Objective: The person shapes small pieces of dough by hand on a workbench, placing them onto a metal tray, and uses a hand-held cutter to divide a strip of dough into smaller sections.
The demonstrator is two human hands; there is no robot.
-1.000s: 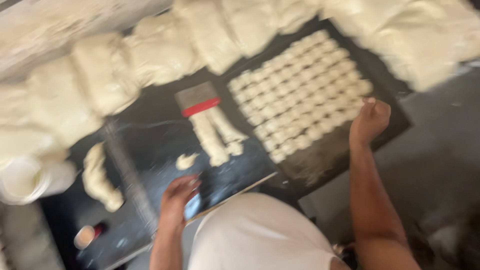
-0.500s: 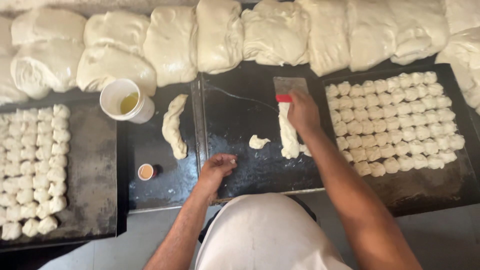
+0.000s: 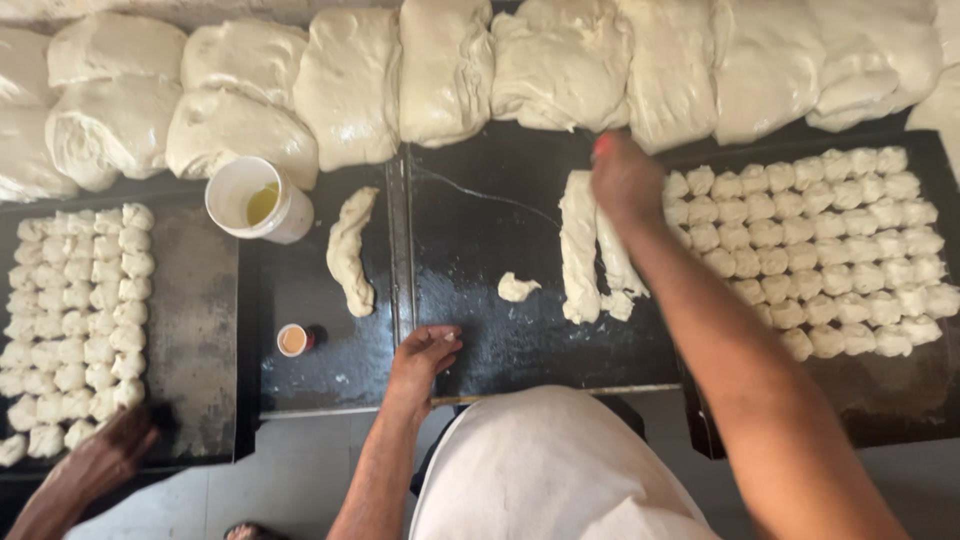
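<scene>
Right hand (image 3: 625, 178) reaching out over far end of dough strips (image 3: 590, 250), fingers curled down around something with a red bit showing at the top edge, likely a scraper handle, mostly hidden so exact grip not readable. Left hand (image 3: 422, 358) resting flat-ish on near edge of black metal worktop (image 3: 500, 340), fingers loosely spread, holding nothing. Dough strips lying lengthwise on worktop centre-right, two long pieces side by side, small cut bits at near end. Small dough lump (image 3: 516, 288) sitting alone just left of strips. Longer twisted dough piece (image 3: 350, 250) lying further left, past the seam in the worktop. White cup (image 3: 258, 200) with yellowish liquid standing near top left of that piece, touching the big dough masses. Small orange-capped container (image 3: 293, 340) standing near front edge, left of left hand. Row of large dough masses (image 3: 450, 70) stretching along the far side, edge to edge. Grid of small dough balls (image 3: 830, 240) filling tray on right, right forearm crossing over its near-left corner. Second grid of dough balls (image 3: 75, 320) sitting on grey tray (image 3: 195, 330) at left. Another person's hand (image 3: 105, 460) touching near corner of that grey tray, bottom left. White garment (image 3: 550, 470) filling bottom centre.
</scene>
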